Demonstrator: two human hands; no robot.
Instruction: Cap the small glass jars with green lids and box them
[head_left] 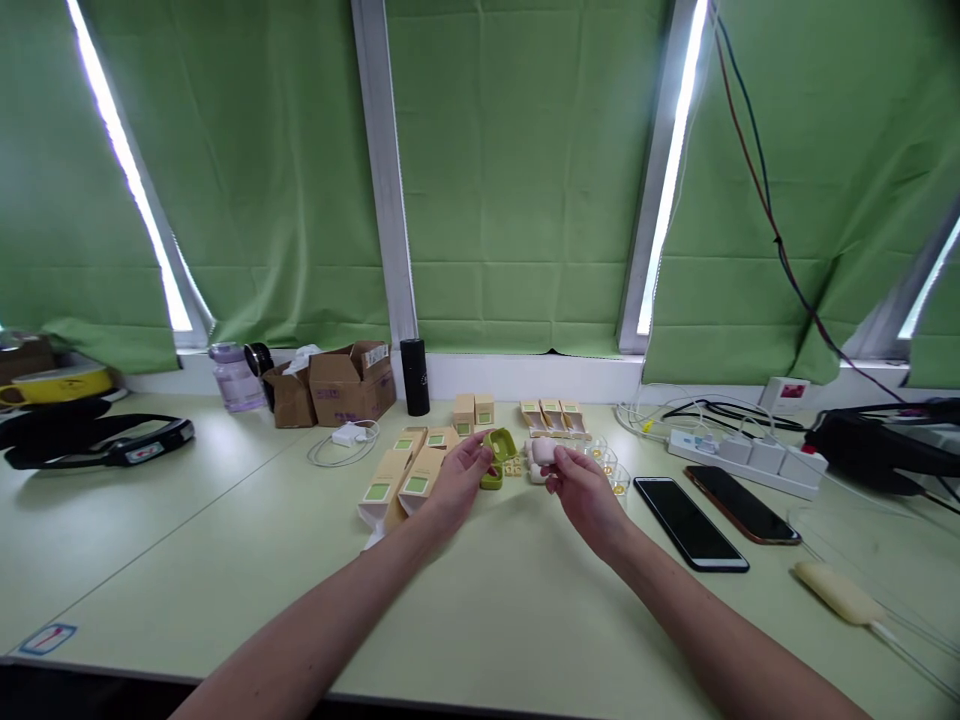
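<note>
My left hand (pixel 466 472) is closed on a small olive-green case (pixel 500 445) that is opened out, with its hollow inner side facing me. Between the fingertips of my right hand (pixel 583 490) is a small, rounded, pale pink case (pixel 544 451), held just right of the green one. Small yellowish square pieces (pixel 513 467) lie on the table between my hands. Beyond my right fingers stand several clear round containers (pixel 619 482) with yellow bits in them. Left of my left hand lie tan cardboard boxes (pixel 388 482) with green labels.
More tan boxes (pixel 474 410) and an open box tray (pixel 555 418) stand farther back. Two phones (pixel 690 524) and a power strip (pixel 746 462) are at right. A black bottle (pixel 414 377), brown cartons (pixel 352 383) and a charger with cable (pixel 349 434) are at back left.
</note>
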